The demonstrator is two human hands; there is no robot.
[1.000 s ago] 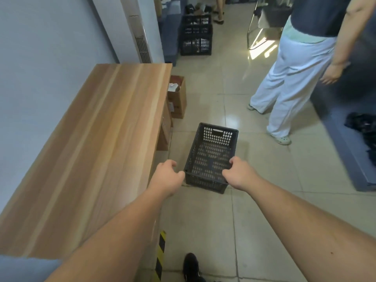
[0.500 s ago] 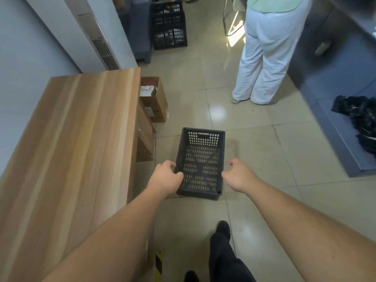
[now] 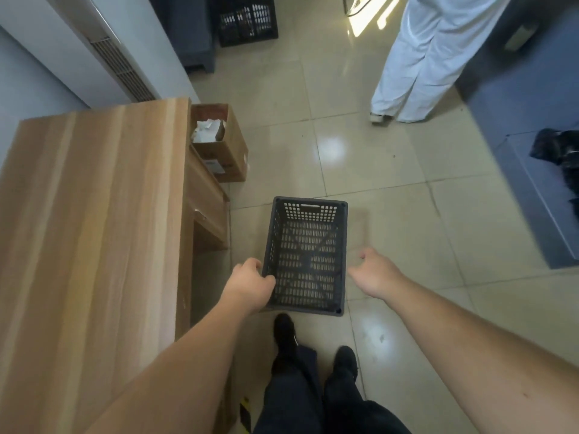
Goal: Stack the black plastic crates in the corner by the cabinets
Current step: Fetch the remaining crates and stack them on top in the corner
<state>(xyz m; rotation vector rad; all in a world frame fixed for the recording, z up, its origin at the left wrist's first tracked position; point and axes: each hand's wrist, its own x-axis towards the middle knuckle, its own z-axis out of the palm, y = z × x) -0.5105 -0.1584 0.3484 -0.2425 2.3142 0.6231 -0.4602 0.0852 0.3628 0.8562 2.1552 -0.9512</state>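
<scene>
An empty black perforated plastic crate [image 3: 305, 256] is low over the tiled floor in front of my feet, long side pointing away from me. My left hand [image 3: 249, 285] grips its near left rim. My right hand [image 3: 374, 275] hovers just off the right side, fingers loosely spread, touching nothing. More black crates [image 3: 246, 20] stand stacked at the top of the view beside a dark cabinet [image 3: 191, 29].
A wooden desk [image 3: 91, 233] fills the left side. An open cardboard box [image 3: 219, 142] with papers sits at its far corner. A person in white trousers [image 3: 419, 57] stands at the upper right. A blue bench [image 3: 526, 145] with a black bag runs along the right.
My right hand has let go of the crate and moved off to the right. The crate has dropped lower and my view has tilted down; my legs now show.
</scene>
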